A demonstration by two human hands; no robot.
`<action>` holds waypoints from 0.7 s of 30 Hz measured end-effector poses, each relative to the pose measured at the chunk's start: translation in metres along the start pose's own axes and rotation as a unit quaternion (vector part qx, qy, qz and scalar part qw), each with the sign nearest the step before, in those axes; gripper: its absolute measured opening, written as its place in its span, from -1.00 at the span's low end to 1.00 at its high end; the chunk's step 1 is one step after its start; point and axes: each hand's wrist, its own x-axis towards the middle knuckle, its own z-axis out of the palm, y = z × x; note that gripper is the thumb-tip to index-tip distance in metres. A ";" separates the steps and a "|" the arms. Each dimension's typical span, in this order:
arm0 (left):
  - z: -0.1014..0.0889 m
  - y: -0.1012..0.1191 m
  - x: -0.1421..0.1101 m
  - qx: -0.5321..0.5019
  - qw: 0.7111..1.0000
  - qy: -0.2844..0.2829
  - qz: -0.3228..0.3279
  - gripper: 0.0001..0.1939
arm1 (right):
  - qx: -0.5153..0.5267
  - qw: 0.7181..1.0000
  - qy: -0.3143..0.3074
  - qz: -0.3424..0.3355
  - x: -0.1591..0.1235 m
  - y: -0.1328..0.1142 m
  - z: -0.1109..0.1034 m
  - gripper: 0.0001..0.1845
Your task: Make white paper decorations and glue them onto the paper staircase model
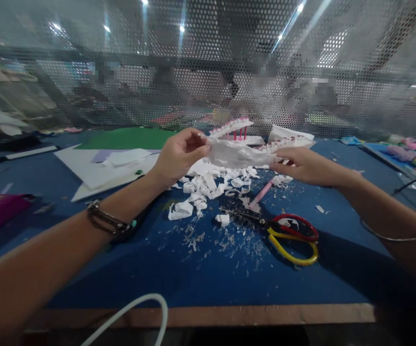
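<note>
A white handmade craft piece (242, 153), perhaps paper or foam, is held up over the middle of the table. It has a jagged-edged upper strip (232, 126) standing on several thin red-pink posts. My left hand (183, 154) pinches its left end between thumb and fingers. At the right end, my right hand (296, 164) is closed on the edge, its fingertips partly hidden by the piece. White paper scraps (209, 187) are heaped beneath it. Nearer to me lie scissors (290, 235) with one red and one yellow handle, beside a pink stick-like tool (261, 193).
White sheets (92, 166) and a green sheet (124, 138) lie at the left. A magenta item (7, 211) is farther left. Colourful soft lumps (409, 151) sit at the right. A perforated metal screen (200, 62) stands behind the blue table (208, 283); a white cable (135, 302) loops at the front edge.
</note>
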 end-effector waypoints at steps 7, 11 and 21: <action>0.008 0.045 -0.045 0.343 0.880 -0.118 0.307 -0.92 | -0.047 0.977 0.148 -0.144 -0.016 -0.044 0.024 -0.47; 0.022 0.039 -0.090 0.379 0.804 -0.239 0.391 -0.88 | -0.098 0.966 0.039 -0.235 -0.034 -0.066 0.054 -0.73; 0.026 0.030 -0.123 0.313 0.874 -0.351 0.120 -0.85 | -0.061 0.980 -0.054 -0.183 -0.052 -0.082 0.090 -0.78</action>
